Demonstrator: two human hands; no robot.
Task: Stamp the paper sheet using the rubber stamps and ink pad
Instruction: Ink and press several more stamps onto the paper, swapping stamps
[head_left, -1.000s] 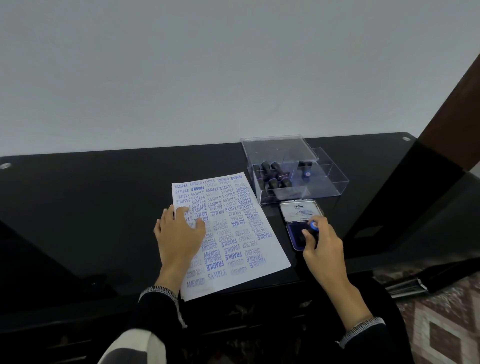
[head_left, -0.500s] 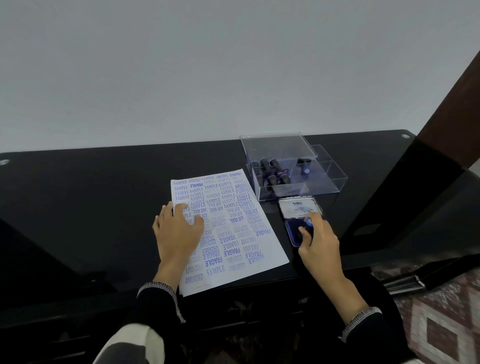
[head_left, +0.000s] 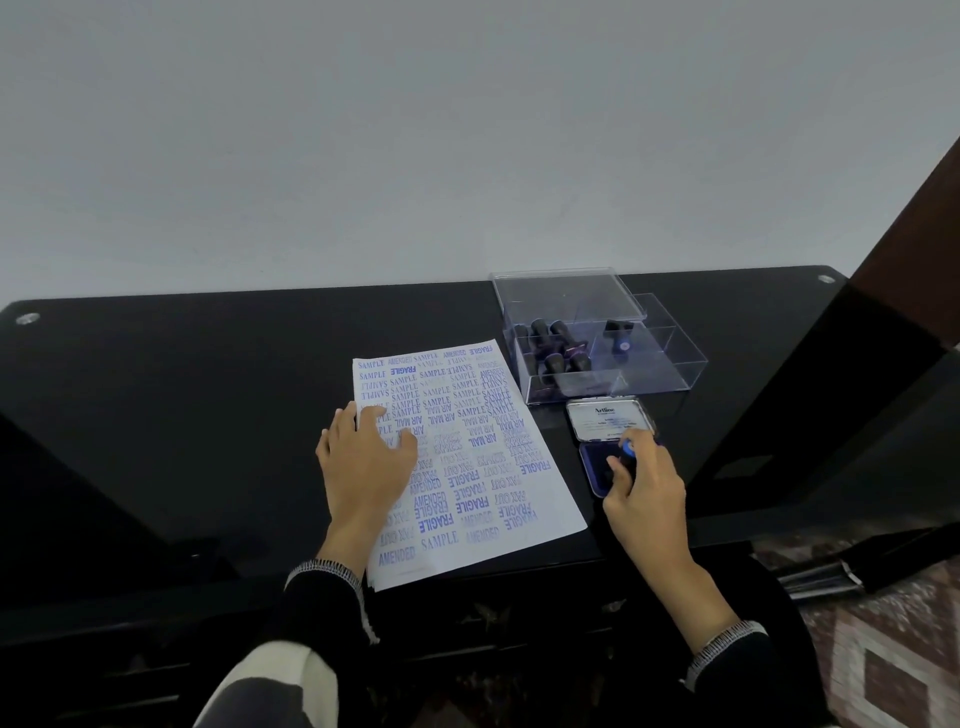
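A white paper sheet (head_left: 483, 457) covered in blue stamped words lies on the black glass table (head_left: 182, 415). My left hand (head_left: 363, 462) rests flat on the sheet's left side, fingers spread. Right of the sheet is an open ink pad (head_left: 595, 467), its lid (head_left: 605, 418) folded back. My right hand (head_left: 644, 488) grips a black rubber stamp with a blue top (head_left: 627, 451) and holds it down on the blue pad. Several more black stamps (head_left: 556, 345) stand in a clear plastic box (head_left: 670, 364) behind the pad.
The clear box's lid (head_left: 566, 296) leans over its back left part. A dark wooden post (head_left: 914, 234) rises at the right. Past the table's right end a patterned rug (head_left: 883, 649) shows on the floor. The table's front edge runs just below the sheet.
My right hand stays on the ink pad with the stamp, shifting only slightly. My left hand keeps its place on the sheet.
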